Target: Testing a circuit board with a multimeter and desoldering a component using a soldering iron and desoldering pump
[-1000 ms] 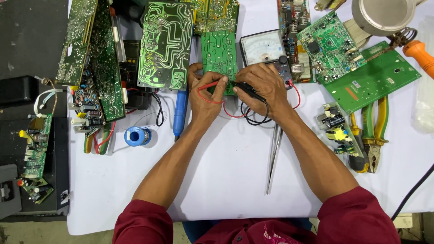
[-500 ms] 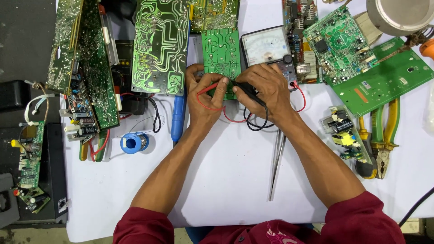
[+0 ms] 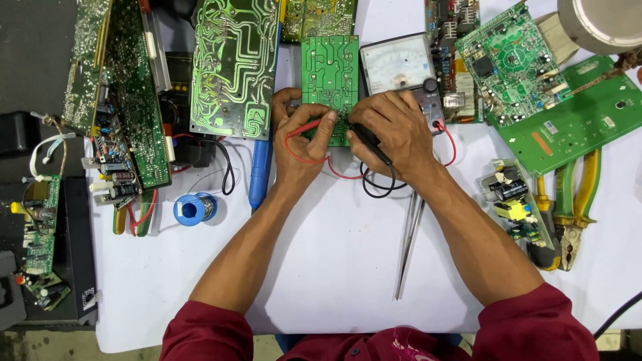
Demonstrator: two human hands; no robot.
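A small green circuit board [image 3: 329,73] lies solder side up at the middle of the white table. My left hand [image 3: 299,144] pinches a red test probe [image 3: 305,128] whose tip touches the board's lower edge. My right hand [image 3: 393,134] grips a black test probe [image 3: 370,143], its tip also on the board's lower part. Behind my right hand sits an analogue multimeter [image 3: 400,65] with a white dial face. Red and black leads [image 3: 374,175] loop from it under my wrists.
Several green circuit boards [image 3: 234,63] lie around the table's top and left. A blue solder spool [image 3: 194,208], a blue-handled soldering iron [image 3: 259,174], long metal tweezers [image 3: 409,244] and yellow-green pliers [image 3: 574,200] lie near. White tabletop [image 3: 334,267] shows in front.
Both hands stay on the small board with the probes; the probe tips have shifted slightly along its lower edge. The view has drifted a little.
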